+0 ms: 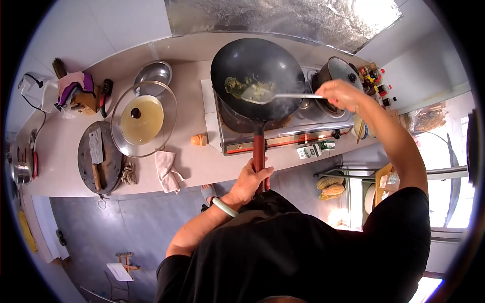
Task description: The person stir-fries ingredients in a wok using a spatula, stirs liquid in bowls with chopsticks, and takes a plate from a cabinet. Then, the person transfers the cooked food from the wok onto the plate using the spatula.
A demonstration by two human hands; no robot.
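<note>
Wok (270,58), round, dark and smooth-walled, sits on the stove (323,124) at twelve o'clock; chopped greens (234,87) lie toward its eight; left hand's (247,183) grip wraps its red-brown handle (259,146) at six; right hand's (343,95), toward three, clasps a metal spatula (293,95).

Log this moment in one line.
Left hand: grips wok handle | Right hand: holds utensil at wok | Wok: food inside

Smooth metal wok (265,65), shiny metal spatula (288,96)

No text can be read; print on the green-and-white packets (308,151) and bottles (375,78) is too small.
</note>
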